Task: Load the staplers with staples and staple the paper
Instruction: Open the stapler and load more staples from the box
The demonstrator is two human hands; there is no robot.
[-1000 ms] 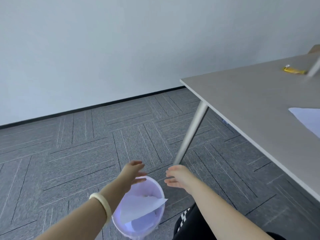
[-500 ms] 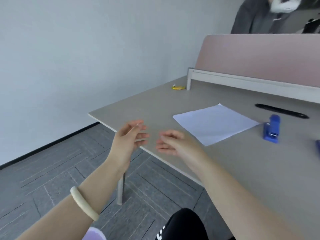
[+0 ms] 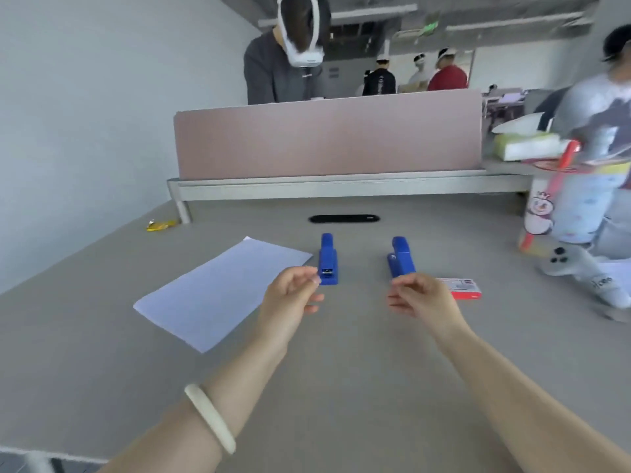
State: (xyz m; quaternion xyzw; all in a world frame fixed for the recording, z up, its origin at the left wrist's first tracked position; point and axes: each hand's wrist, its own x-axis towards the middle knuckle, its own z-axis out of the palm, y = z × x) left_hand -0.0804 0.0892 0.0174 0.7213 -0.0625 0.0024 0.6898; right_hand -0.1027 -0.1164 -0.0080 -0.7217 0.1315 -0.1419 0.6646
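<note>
Two blue staplers lie on the grey desk (image 3: 341, 370): the left stapler (image 3: 328, 259) and the right stapler (image 3: 401, 256). A white sheet of paper (image 3: 218, 290) lies to the left of them. A red and white staple box (image 3: 461, 288) rests right of the right stapler. My left hand (image 3: 290, 298) hovers just in front of the left stapler, fingers loosely curled, holding nothing. My right hand (image 3: 421, 300) hovers in front of the right stapler, covering its near end, also empty with fingers apart.
A pink divider panel (image 3: 327, 138) closes the desk's far side, with a black cable slot (image 3: 344, 218) before it. A yellow wrapper (image 3: 158, 225) lies far left. A drink cup with a red straw (image 3: 546, 206) stands at the right. A person sits behind the divider.
My view swung from the floor and the bin of paper up to the desk. Both hands moved from over the bin to just in front of the two staplers.
</note>
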